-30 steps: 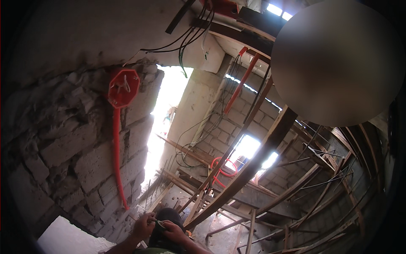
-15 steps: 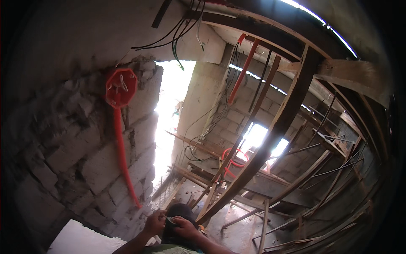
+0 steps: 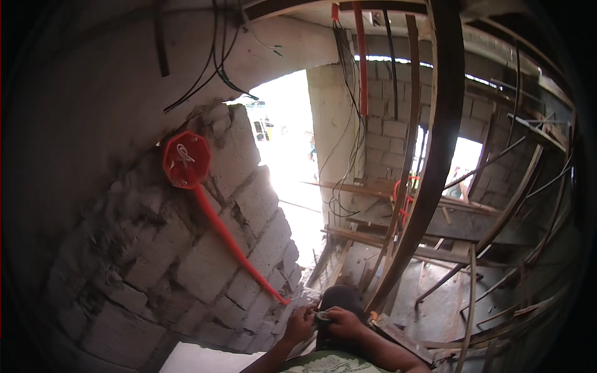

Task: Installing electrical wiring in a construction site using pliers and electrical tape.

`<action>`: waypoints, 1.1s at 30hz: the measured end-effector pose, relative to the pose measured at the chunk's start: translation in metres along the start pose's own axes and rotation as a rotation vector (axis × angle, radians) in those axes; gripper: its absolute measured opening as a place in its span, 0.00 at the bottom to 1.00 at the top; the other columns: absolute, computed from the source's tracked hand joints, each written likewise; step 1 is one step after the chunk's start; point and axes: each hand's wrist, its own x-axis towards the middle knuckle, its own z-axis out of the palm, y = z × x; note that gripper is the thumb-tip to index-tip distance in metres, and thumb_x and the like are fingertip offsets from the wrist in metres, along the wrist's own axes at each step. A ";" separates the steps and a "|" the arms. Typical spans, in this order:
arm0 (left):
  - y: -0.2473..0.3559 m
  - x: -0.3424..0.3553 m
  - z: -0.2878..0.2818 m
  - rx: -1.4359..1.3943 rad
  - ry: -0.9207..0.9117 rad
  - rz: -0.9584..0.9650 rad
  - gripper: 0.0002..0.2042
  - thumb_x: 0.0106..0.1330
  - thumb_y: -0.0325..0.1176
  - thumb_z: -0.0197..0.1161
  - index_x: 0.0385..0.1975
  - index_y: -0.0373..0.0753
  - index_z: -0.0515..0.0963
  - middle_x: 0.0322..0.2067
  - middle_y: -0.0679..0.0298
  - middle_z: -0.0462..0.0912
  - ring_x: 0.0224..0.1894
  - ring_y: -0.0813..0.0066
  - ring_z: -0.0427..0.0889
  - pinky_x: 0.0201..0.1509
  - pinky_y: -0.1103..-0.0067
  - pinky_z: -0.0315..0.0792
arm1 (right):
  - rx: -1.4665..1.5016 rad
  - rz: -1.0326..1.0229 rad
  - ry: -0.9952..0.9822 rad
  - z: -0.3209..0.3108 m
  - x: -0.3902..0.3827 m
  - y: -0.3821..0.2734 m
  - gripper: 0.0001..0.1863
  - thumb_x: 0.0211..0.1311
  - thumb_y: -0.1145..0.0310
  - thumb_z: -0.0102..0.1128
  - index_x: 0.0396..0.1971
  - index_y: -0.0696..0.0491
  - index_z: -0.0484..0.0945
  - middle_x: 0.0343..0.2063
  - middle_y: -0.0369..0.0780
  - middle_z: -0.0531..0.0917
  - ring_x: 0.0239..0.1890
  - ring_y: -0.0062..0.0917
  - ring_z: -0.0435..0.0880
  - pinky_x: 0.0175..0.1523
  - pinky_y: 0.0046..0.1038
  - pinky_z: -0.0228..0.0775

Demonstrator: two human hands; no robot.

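Low in the view, my two hands meet in front of a dark-clothed knee. My right hand (image 3: 346,324) is closed on a small round thing with a pale rim (image 3: 322,316), perhaps a roll of tape. Beside it my left hand (image 3: 300,325) has its fingers pinched together; what they hold, if anything, is too small to make out. On the block wall to the left is a red octagonal junction box (image 3: 186,160) with white wire curled inside. A red conduit (image 3: 233,248) runs from it down toward my hands, ending near the left one.
A dark timber post (image 3: 435,137) slants down just right of my hands. Black wires (image 3: 214,62) dangle from above, and more loose wires (image 3: 354,149) hang by the bright doorway (image 3: 289,143). Planks and thin poles (image 3: 497,248) crowd the right. The block wall (image 3: 211,273) stands close on the left.
The whole view has turned, so the junction box, conduit and my hands sit farther right in the picture. My hands stay together around the small round thing.
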 end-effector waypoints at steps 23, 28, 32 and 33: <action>0.016 0.016 -0.026 -0.186 -0.218 -0.113 0.20 0.69 0.22 0.60 0.61 0.35 0.73 0.39 0.61 0.83 0.35 0.79 0.83 0.41 0.81 0.79 | 0.099 -0.014 0.016 -0.005 0.002 -0.012 0.15 0.58 0.72 0.62 0.46 0.55 0.82 0.45 0.44 0.82 0.49 0.37 0.84 0.57 0.32 0.74; 0.022 0.014 -0.019 -0.165 -0.188 -0.156 0.19 0.68 0.22 0.59 0.59 0.35 0.74 0.37 0.62 0.82 0.33 0.80 0.81 0.38 0.81 0.78 | 0.097 -0.024 0.045 -0.003 0.000 -0.006 0.17 0.57 0.72 0.62 0.48 0.54 0.82 0.44 0.44 0.82 0.48 0.37 0.84 0.54 0.32 0.75; 0.013 0.012 -0.015 -0.151 -0.128 -0.140 0.17 0.69 0.25 0.60 0.57 0.36 0.76 0.35 0.66 0.83 0.30 0.84 0.79 0.35 0.84 0.76 | 0.081 -0.042 0.040 -0.008 0.001 -0.010 0.16 0.57 0.71 0.62 0.46 0.54 0.82 0.43 0.44 0.82 0.47 0.37 0.84 0.54 0.32 0.75; 0.011 0.012 -0.013 -0.125 -0.117 -0.128 0.16 0.69 0.25 0.60 0.57 0.37 0.77 0.35 0.66 0.83 0.30 0.85 0.79 0.35 0.84 0.75 | 0.083 -0.040 0.045 -0.009 0.000 -0.011 0.15 0.57 0.71 0.62 0.46 0.55 0.82 0.43 0.44 0.82 0.47 0.38 0.84 0.54 0.32 0.75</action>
